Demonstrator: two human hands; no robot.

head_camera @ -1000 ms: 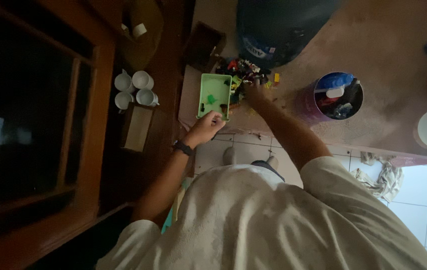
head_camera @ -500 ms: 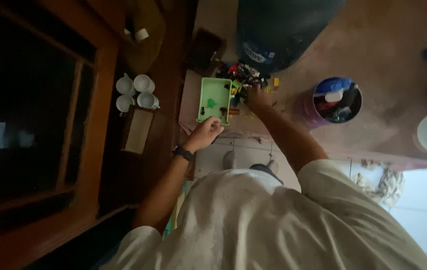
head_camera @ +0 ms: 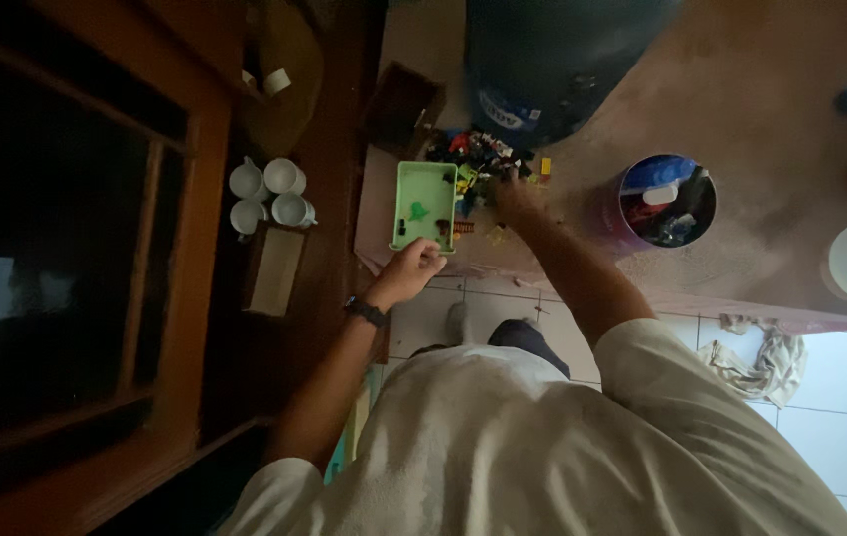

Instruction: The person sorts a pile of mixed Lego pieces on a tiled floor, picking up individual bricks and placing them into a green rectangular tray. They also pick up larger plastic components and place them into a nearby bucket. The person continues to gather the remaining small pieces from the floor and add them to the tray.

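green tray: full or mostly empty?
Mostly empty. The green tray shows bare floor with only a few small pieces inside; the pile of small toy pieces lies beside it. Left hand holds its near edge.

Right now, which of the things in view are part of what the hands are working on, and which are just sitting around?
In use:
left hand holding the near edge of the green tray
right hand at the pile of small coloured toy pieces

Lying about:
white cups
round tub of odds and ends
big blue water bottle
crumpled cloth on the tiled floor
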